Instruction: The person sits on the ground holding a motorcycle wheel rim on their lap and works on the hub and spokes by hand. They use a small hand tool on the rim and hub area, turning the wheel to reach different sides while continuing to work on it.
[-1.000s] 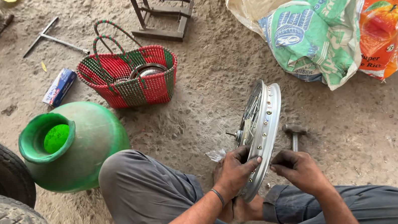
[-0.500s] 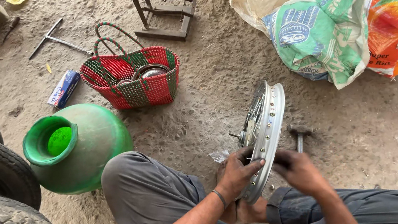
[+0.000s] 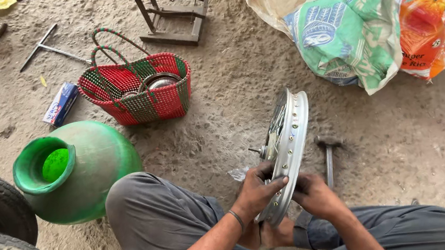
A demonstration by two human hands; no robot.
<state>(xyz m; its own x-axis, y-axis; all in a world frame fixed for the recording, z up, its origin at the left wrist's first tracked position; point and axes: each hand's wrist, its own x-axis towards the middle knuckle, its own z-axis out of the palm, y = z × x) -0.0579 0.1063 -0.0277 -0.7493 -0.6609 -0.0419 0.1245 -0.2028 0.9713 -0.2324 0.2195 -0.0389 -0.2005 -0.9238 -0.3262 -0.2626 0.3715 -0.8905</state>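
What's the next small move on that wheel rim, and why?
Probably turn the wheel rim a notch towards the next spoke hole. It stands upright on the dirt floor, the left hand gripping its near edge and the right hand pressed to its side; the hammer lies untouched beyond.

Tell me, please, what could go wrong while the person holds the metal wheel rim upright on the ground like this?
1. The wheel rim stands on its edge, steadied only by the left hand and right hand; it might tip or roll if the grip loosens.
2. Fingers lie on the rim edge near the spokes and could be pinched.
3. The hammer lies close beside the rim and could be knocked.
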